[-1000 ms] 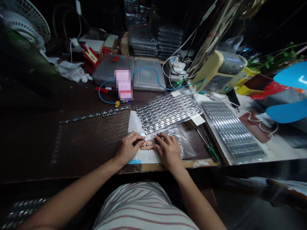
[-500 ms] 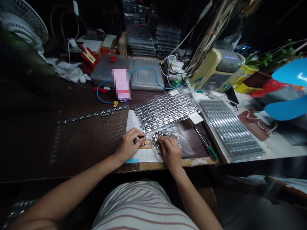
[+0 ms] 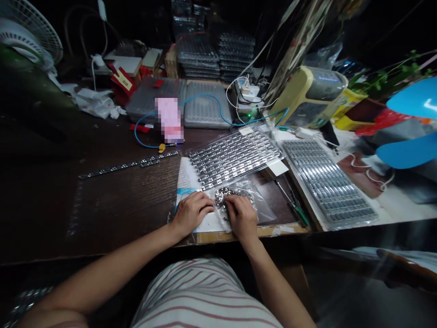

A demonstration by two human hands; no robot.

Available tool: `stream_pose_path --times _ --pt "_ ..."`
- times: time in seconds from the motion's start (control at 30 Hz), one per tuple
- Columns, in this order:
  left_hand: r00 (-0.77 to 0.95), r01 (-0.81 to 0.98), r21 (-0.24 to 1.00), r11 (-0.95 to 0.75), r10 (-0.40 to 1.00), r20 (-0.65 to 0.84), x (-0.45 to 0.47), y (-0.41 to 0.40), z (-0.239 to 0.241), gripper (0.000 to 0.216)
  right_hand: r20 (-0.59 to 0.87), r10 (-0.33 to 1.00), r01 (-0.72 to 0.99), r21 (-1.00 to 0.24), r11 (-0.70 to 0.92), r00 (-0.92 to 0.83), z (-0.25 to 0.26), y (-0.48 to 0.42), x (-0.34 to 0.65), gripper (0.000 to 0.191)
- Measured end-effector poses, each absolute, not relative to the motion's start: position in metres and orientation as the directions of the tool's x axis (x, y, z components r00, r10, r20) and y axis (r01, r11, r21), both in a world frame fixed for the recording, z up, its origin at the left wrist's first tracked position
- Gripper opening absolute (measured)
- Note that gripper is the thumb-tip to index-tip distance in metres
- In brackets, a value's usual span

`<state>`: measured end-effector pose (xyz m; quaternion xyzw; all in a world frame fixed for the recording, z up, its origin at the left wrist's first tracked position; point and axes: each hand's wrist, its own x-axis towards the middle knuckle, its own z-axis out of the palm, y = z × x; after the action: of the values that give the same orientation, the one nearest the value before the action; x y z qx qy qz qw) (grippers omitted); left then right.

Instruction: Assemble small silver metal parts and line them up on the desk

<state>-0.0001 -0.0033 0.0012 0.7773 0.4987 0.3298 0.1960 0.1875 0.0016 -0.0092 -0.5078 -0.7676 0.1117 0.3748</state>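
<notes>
The right hand (image 3: 242,216), bent, reaches the pile of small shiny metal pieces (image 3: 221,195) at the near side, in or on the clear plastic bag (image 3: 265,208); a light touch should separate single pieces best. The left hand (image 3: 191,212), curled over the white paper sheet (image 3: 207,224), should rest steady. Whether either pinches something, I cannot tell.

Near the front edge of the tabletop (image 3: 112,209), which looks like dark wood with a dull sheen, the small parts (image 3: 221,193) gleam like bright metal. The bag (image 3: 263,206) with them is thin, creased, glossy clear plastic; the paper sheet (image 3: 209,224) beside it, matt white. Farther back, the strips (image 3: 235,157) have a polished metallic shine. The striped shirt (image 3: 205,296) is matt cloth.
</notes>
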Motion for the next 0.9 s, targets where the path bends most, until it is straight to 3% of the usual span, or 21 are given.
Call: stream_pose_path --times 0.27,0.43,0.67,0.9 --pt "0.279 0.588 0.695 -0.414 0.910 0.306 0.002 -0.004 0.000 0.009 0.496 0.841 0.695 -0.528 0.488 -0.214 -0.005 0.000 0.188 0.014" --pt "0.046 0.635 0.696 -0.334 0.916 0.398 -0.041 0.036 0.018 0.012 0.468 0.829 0.639 -0.545 0.542 -0.305 -0.002 -0.001 0.171 0.013" --pt "-0.164 0.897 0.442 -0.005 0.925 0.344 -0.133 0.101 0.017 0.014 0.406 0.843 0.717 -0.462 0.522 -0.352 -0.005 0.000 0.148 0.011" --pt "-0.153 0.949 0.314 0.037 0.922 0.354 -0.154 0.090 0.005 0.019 0.415 0.833 0.731 -0.426 0.534 -0.366 -0.006 0.001 0.149 0.011"
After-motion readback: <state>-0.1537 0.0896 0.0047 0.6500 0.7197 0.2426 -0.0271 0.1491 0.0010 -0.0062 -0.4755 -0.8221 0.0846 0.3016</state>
